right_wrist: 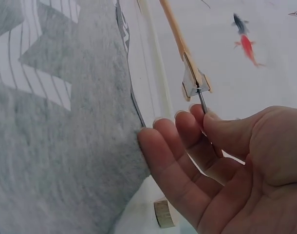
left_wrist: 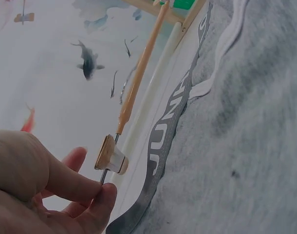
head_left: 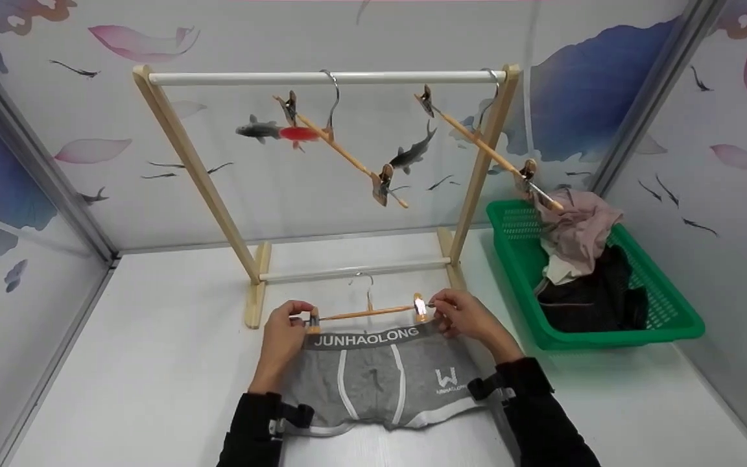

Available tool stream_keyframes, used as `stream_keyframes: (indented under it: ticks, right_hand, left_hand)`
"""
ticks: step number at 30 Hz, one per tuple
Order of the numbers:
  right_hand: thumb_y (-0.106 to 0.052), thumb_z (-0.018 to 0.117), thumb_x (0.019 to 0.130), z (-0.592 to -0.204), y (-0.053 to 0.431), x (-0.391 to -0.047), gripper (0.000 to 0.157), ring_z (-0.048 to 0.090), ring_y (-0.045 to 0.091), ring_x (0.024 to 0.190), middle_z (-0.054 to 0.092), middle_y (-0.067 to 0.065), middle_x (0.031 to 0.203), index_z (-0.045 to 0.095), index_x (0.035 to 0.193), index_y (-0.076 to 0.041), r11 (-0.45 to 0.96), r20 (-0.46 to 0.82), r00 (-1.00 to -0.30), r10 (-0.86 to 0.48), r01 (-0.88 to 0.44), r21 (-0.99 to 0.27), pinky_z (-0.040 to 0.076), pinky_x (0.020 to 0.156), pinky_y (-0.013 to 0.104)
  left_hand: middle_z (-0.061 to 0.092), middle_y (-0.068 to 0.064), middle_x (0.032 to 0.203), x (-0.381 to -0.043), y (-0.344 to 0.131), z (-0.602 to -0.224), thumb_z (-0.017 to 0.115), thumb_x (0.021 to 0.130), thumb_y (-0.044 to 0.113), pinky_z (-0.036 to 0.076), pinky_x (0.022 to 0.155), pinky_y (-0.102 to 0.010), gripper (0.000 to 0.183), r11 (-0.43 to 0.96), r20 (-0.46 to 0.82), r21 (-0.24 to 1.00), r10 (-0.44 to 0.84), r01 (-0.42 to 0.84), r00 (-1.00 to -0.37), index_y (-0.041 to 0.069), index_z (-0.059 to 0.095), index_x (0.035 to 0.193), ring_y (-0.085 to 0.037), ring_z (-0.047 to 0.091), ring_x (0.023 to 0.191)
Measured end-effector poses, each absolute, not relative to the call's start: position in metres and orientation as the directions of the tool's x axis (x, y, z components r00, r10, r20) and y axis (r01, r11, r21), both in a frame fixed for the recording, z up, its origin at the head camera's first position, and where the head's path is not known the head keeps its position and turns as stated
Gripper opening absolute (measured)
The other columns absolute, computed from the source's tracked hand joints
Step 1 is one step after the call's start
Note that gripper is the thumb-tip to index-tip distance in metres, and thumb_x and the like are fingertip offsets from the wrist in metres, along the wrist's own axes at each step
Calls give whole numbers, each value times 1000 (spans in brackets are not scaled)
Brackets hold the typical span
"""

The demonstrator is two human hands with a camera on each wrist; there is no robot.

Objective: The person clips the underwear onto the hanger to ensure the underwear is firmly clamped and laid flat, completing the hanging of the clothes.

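At left, the left hand (head_left: 283, 331) has thumb and finger clamped on the left end of the hanger (head_left: 369, 312); if this grip rolls the rod, I think the left clip (left_wrist: 114, 157) could turn away and miss the waistband (head_left: 366, 337), as a gap shows between them. In the middle, on the worktop (head_left: 153, 363) and near of the hanger, lie the briefs (head_left: 373, 376): soft and grey, a little wrinkled, with white piping and, to the right, a white logo. At right, the right hand (head_left: 467, 318) pinches the other end, fingers touching the cloth.
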State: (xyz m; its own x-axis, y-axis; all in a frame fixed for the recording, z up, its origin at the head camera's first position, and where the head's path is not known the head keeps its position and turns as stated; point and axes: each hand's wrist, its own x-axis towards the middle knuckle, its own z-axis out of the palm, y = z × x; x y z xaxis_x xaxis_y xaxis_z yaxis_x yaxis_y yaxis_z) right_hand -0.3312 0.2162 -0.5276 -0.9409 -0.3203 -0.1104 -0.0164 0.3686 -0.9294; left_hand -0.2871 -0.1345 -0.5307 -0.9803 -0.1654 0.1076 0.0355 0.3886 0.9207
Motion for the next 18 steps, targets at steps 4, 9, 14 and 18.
stream_keyframes:
  ticks: [4, 9, 14, 18]
  right_hand:
    - [-4, 42, 109, -530, 218, -333, 22, 61, 19, 70, 58, 12, 92, 57, 118, 10, 372, -117, -931, -345, -22, -928, 54, 59, 32]
    - [-2, 42, 108, -531, 220, -334, 21, 61, 19, 69, 60, 15, 93, 57, 117, 9, 366, -115, -930, -348, -22, -930, 54, 59, 32]
    - [-1, 45, 107, -533, 220, -334, 19, 61, 18, 67, 63, 15, 91, 61, 114, 8, 389, -114, -939, -326, -23, -921, 54, 59, 31]
    - [-1, 46, 107, -534, 218, -333, 19, 61, 19, 65, 64, 14, 88, 61, 113, 8, 413, -120, -952, -283, -8, -911, 54, 57, 32]
  left_hand:
    - [68, -15, 98, -287, -136, -529, 49, 88, -14, 39, 62, -27, 32, 382, 84, 924, -144, 23, -986, -3, 71, 109, -18, 50, 71]
    - [69, -20, 114, -287, -138, -530, 45, 92, -12, 47, 80, -37, 35, 403, 88, 915, -111, 36, -990, -5, 71, 115, -30, 61, 97]
    - [69, -20, 116, -286, -139, -531, 45, 95, -9, 48, 88, -43, 34, 460, 60, 887, -57, 27, -997, -5, 70, 118, -32, 61, 105]
    - [69, -18, 117, -286, -139, -532, 48, 98, -6, 49, 83, -41, 32, 521, 57, 851, 25, 62, -998, -5, 69, 122, -28, 61, 98]
